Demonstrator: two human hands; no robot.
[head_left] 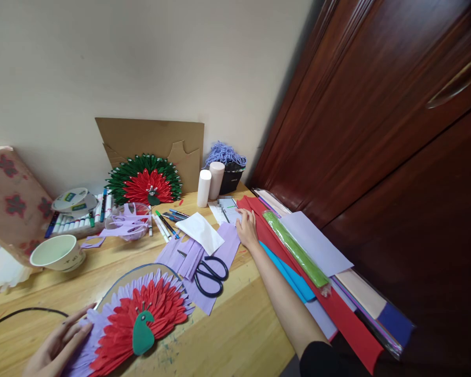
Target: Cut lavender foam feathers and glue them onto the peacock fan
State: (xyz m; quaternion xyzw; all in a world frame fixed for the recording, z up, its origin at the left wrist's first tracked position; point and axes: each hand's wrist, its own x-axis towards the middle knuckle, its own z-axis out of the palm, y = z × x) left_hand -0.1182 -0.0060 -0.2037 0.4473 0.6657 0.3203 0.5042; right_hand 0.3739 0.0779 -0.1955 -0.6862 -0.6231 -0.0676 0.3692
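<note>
A paper peacock (143, 335) with a green body, red inner feathers and lilac outer feathers lies on a round clear backing at the front left. My left hand (60, 343) grips its left edge, fingers at the rim and over the lilac feathers. Farther right, my right hand (246, 229) rests with its fingers apart and slightly bent, touching the edge of the red crepe paper (265, 222) beside a printed sheet (228, 211). Between my hands, black-handled scissors (210, 277) lie on lilac crepe paper (230, 246), near a white tissue packet (201, 232).
Behind stand a green-and-red paper peacock (151, 183), cardboard (153, 139), white bottles (204, 188) and a black box (231, 178) of yarn. A paper bowl (58, 252), clear bowl (131, 225) and tape rolls (74, 201) are left. Green-wrapped paper (296, 248) lies right, by a wooden cabinet (377, 131).
</note>
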